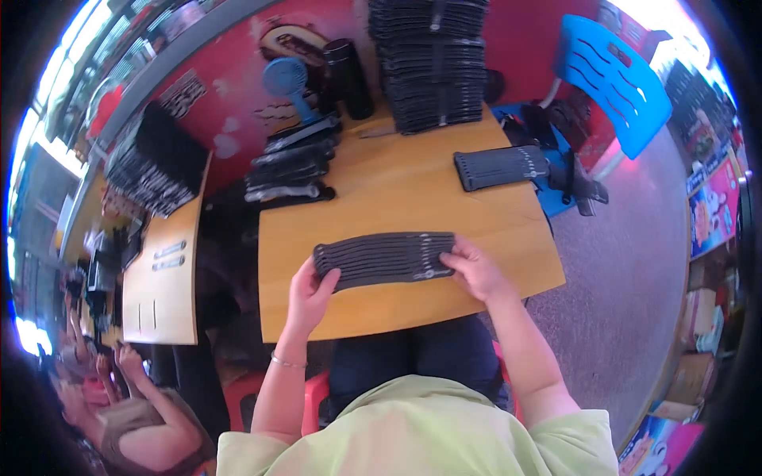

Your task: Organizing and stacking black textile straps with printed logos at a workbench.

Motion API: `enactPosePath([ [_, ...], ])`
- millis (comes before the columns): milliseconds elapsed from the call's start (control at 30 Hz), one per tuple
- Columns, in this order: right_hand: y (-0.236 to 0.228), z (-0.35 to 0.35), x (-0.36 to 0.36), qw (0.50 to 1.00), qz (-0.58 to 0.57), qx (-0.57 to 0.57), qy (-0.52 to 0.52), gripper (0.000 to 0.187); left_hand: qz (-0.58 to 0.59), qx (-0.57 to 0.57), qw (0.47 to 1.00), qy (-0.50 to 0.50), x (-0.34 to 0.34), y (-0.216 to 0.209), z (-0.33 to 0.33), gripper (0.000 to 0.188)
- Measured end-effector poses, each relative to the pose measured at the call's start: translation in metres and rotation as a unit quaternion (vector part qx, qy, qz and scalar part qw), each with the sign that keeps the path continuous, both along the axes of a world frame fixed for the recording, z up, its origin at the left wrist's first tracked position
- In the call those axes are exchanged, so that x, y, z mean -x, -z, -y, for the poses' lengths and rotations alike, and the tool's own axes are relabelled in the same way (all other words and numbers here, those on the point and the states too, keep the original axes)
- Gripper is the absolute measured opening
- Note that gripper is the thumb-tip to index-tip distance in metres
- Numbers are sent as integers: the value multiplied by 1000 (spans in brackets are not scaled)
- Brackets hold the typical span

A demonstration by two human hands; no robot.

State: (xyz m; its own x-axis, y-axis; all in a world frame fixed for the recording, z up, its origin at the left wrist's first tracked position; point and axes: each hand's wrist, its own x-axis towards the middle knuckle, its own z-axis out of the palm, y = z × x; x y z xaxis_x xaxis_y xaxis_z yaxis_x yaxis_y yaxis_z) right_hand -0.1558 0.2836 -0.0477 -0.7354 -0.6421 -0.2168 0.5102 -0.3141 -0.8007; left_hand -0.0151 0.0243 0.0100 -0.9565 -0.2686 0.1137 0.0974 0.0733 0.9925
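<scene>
A green shirt (413,432) filled the near edge. Above it, the left hand (308,292) and right hand (476,270) each pinched an end of a flat sock bundle (385,258) lying near-centre on the table (397,190). Farther off lay another bundle (502,166), a tall stack (432,63) and a blue fan (290,83); nothing blocked the hands.
</scene>
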Motion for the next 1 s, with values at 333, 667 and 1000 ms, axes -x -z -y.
enactPosePath([
  [333, -43, -33, 16, 979, -171, -74, 82, 34, 58, -22, 997, 51, 55, -14, -7, 27],
  [667, -79, -97, 78, 891, -323, -256, 189, 21, 110, -74, 977, 169, 130, -43, -59, 34],
  [1000, -102, -113, 122, 840, -421, -175, 295, 30, 68, -324, 919, 213, 192, -31, -79, 26],
])
